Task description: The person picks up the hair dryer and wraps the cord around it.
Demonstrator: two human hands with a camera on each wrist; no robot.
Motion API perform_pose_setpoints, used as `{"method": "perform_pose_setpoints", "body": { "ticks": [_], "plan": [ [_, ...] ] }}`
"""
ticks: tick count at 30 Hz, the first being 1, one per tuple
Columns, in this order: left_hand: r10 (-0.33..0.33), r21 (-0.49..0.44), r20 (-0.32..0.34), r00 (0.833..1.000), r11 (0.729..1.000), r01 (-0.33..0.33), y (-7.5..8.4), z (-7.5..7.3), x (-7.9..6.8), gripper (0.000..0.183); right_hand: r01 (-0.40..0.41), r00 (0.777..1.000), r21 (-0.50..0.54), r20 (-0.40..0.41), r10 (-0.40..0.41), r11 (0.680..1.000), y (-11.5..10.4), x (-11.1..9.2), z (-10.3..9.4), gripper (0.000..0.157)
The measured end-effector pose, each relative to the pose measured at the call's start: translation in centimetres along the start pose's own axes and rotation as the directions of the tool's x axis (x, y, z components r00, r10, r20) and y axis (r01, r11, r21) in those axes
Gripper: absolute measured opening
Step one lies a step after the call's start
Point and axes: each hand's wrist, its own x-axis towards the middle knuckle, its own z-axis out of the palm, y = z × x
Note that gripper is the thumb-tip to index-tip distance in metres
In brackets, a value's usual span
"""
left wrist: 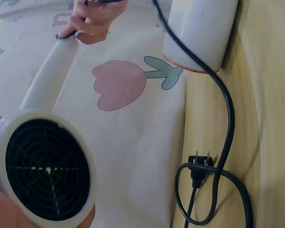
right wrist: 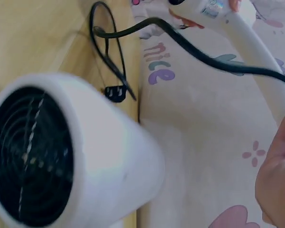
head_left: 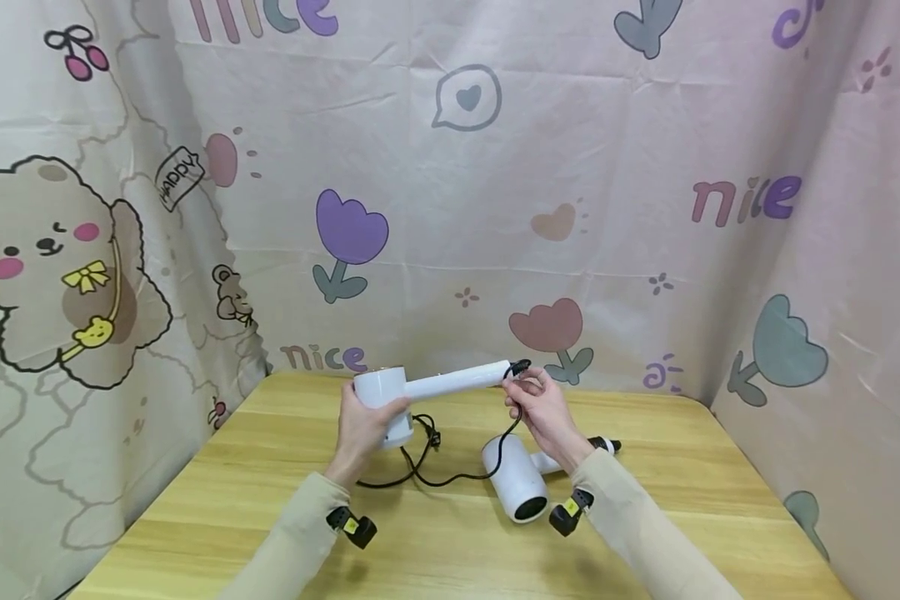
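A white hair dryer (head_left: 457, 382) is held up above the table, its handle pointing right. My left hand (head_left: 362, 425) grips its barrel, thumb across the front; the dark round grille (left wrist: 48, 169) faces the left wrist camera. At the handle's end, my right hand (head_left: 543, 408) pinches the black cord (head_left: 512, 427) where it leaves the handle. The cord hangs down and loops on the table, and its two-pin plug (left wrist: 199, 166) lies there. Below my right hand, a second white hair dryer (head_left: 512, 479) rests on the table, its handle partly hidden behind the right wrist.
The wooden table (head_left: 435, 558) runs up to a printed curtain (head_left: 450, 208) at the back and both sides. The second dryer's black cord end (head_left: 606, 444) shows right of my right wrist. Each wrist wears a small black camera.
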Motion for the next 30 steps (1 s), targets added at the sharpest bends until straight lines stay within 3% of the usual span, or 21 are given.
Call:
{"method": "perform_pose_setpoints", "body": {
  "ticks": [2,6,9,13,15,18,21,24,26,27,30],
  "plan": [
    [-0.01,-0.001,0.022,1.0,1.0,0.01,-0.1,-0.2,0.1,0.088,-0.018,0.999,-0.05,0.03,0.02,0.999,-0.1,-0.1,-0.3,0.043],
    [-0.04,0.027,0.074,0.996,0.999,0.038,-0.3,-0.9,0.3,0.09,0.018,0.984,-0.219,0.174,0.021,0.976,-0.4,-0.2,-1.3,0.064],
    [-0.063,0.058,0.104,0.993,0.997,0.057,-0.3,-1.2,0.5,0.09,0.093,0.961,-0.352,0.276,0.008,0.931,-0.7,-0.2,-2.0,0.057],
    [-0.077,0.086,0.128,0.989,0.994,0.066,-0.2,-1.5,0.5,0.089,0.156,0.941,-0.488,0.337,0.02,0.859,-0.9,-0.3,-2.7,0.057],
    [-0.077,0.089,0.136,0.988,0.994,0.065,-0.1,-1.6,0.5,0.089,0.128,0.925,-0.474,0.375,0.068,0.871,-0.9,-0.3,-3.0,0.059],
    [-0.068,0.105,0.147,0.987,0.993,0.053,-0.1,-1.7,0.5,0.089,0.011,0.868,-0.358,0.467,0.169,0.934,-0.7,-0.5,-3.3,0.055],
    [-0.064,0.125,0.157,0.985,0.991,0.044,0.1,-1.8,0.5,0.088,-0.138,0.789,-0.227,0.564,0.245,0.964,-0.7,-0.6,-3.4,0.03],
    [-0.051,0.138,0.171,0.984,0.99,0.027,0.4,-1.9,0.6,0.087,-0.19,0.749,-0.219,0.598,0.285,0.957,-0.9,-0.7,-3.4,0.008],
    [-0.039,0.142,0.184,0.982,0.99,0.013,0.5,-2.0,0.7,0.087,-0.174,0.753,-0.276,0.581,0.308,0.945,-1.2,-0.7,-3.3,0.004],
    [-0.028,0.143,0.19,0.981,0.99,0.0,0.6,-2.1,0.8,0.087,-0.154,0.766,-0.318,0.56,0.316,0.936,-1.3,-0.6,-3.2,0.007],
    [0.004,0.161,0.208,0.978,0.986,-0.038,0.7,-2.3,1.1,0.086,-0.033,0.815,-0.493,0.49,0.309,0.869,-1.8,-0.4,-3.0,0.031]
  ]
}}
